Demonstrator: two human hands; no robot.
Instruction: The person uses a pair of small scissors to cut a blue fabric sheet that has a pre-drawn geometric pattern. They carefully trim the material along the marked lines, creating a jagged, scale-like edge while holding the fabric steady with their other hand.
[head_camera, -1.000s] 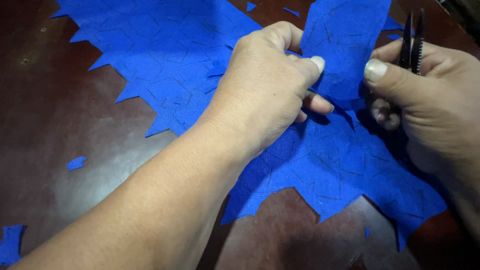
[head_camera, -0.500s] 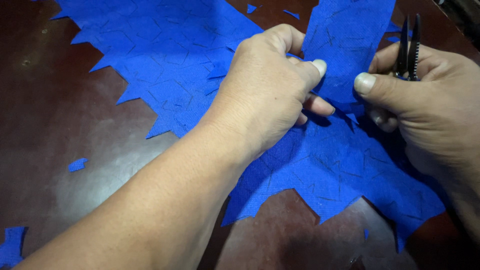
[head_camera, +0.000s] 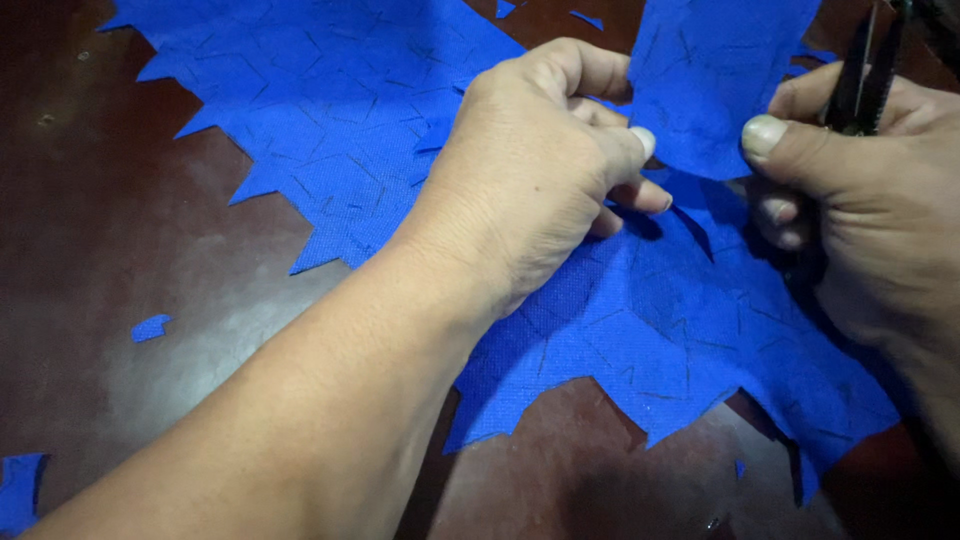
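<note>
hands worked together over a large sheet of blue woven fabric with jagged, zigzag-cut edges (head_camera: 330, 130), which lay flat across the far half of a dark reddish-brown bench (head_camera: 130, 260) and ran off its far edge and right side. the left hand (head_camera: 530, 170) was curled, thumb and forefinger pinching a raised flap of the same blue fabric (head_camera: 715, 80) at its left border. the right hand (head_camera: 860, 210) gripped a pair of black-handled scissors (head_camera: 868, 70) against its fingers, thumb pressed to the flap's right border; blade position could not be told, as the tips ran out of view. the flap stood upright between both hands, joined to the sheet below. small blue fabric scraps (head_camera: 150, 327) lay well apart on the bench toward its near left corner.

step in hand, as judged: tensioning the flap ahead of a cut. next move would call for keeping the flap taut, freeing the blades, and holding the left fingertips away from the cutting line.
</note>
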